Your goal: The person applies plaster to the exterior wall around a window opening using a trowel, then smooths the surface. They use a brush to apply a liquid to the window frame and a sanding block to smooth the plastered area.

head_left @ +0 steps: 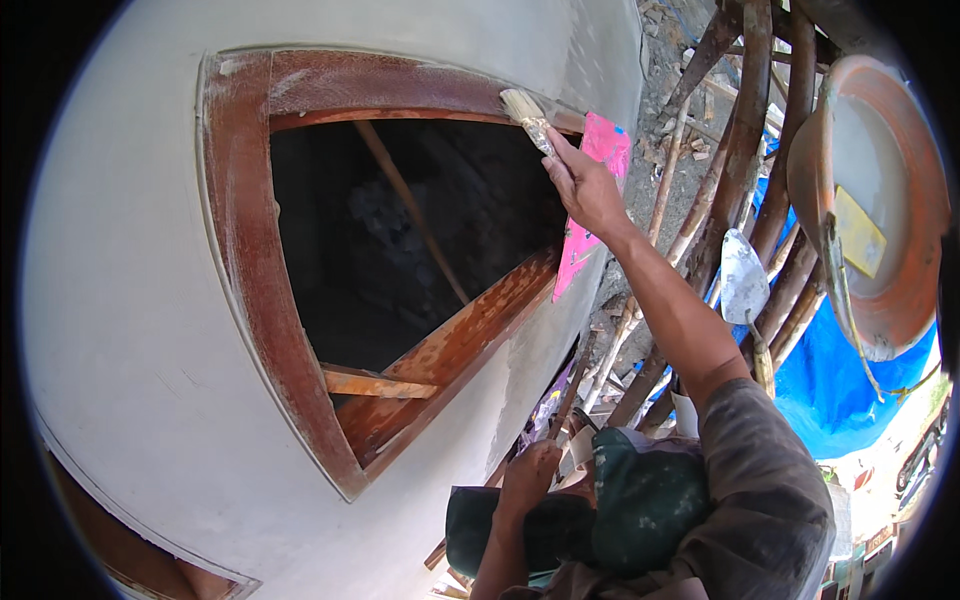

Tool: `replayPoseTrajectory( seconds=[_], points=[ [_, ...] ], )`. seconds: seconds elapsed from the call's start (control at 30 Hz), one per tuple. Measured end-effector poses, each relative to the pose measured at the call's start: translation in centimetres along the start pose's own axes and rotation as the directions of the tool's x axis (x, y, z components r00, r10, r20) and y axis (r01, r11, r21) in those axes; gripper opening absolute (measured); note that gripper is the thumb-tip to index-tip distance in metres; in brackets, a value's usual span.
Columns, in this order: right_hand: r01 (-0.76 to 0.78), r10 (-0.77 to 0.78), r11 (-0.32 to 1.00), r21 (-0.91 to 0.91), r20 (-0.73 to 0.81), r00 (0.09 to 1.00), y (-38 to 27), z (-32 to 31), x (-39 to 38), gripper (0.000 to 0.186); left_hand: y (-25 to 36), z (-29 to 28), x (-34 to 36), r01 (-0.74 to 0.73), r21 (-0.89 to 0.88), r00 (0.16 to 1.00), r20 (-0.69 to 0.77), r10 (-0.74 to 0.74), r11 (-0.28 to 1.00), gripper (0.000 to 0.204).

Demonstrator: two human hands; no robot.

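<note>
My right hand [590, 190] grips a paintbrush [527, 112] with pale bristles and a paint-spattered handle. The bristles meet the upper right part of the reddish-brown wooden window frame [237, 200], set in a white wall. Behind my right hand and wrist is a bright pink flat sheet or board [578, 255], partly hidden; what supports it does not show. Lower down, near my dark green clothing, my left hand [530, 475] is closed round a thin brown wooden pole [572, 395].
Bamboo and wooden poles [745, 150] stand at the right. Among them are an orange-rimmed basin [912, 270] with a yellow flat piece [860, 232] inside, and a pointed trowel [743, 275]. Blue tarp [825, 390] and rubble ground [660, 130] lie below. A wooden bar [380, 384] crosses the opening's lower corner.
</note>
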State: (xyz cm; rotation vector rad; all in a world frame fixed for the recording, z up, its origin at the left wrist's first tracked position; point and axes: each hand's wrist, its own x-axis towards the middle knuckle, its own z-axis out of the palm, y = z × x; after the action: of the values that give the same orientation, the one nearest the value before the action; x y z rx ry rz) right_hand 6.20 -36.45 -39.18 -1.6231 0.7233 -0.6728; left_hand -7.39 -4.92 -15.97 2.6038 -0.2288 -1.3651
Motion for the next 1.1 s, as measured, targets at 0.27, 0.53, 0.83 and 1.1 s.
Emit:
replayPoseTrajectory(
  seconds=[0.27,0.53,0.83,1.1],
  points=[
    [-0.371,0.443,0.859,-0.354,0.148,0.884,9.4,0.0,1.7,0.042,-0.1,0.2,0.1,0.012,0.003,1.0,-0.024,-0.012,1.0,0.027],
    [-0.297,0.331,0.944,-0.146,0.401,0.854,1.1,-3.7,2.7,0.045,-0.5,0.4,0.0,-0.044,0.018,0.999,-0.001,0.044,0.999,0.03],
    [0.005,0.001,0.989,-0.147,0.039,0.999,-18.7,-24.0,-4.6,0.043,0.0,-0.6,1.0,-0.156,0.102,0.987,0.052,0.152,0.982,0.038],
    [-0.196,0.162,0.288,-0.937,-0.154,0.975,-9.2,-44.6,-3.1,0.039,-1.0,-2.2,1.6,-0.385,0.146,0.919,-0.026,0.393,0.911,0.042]
  ],
)
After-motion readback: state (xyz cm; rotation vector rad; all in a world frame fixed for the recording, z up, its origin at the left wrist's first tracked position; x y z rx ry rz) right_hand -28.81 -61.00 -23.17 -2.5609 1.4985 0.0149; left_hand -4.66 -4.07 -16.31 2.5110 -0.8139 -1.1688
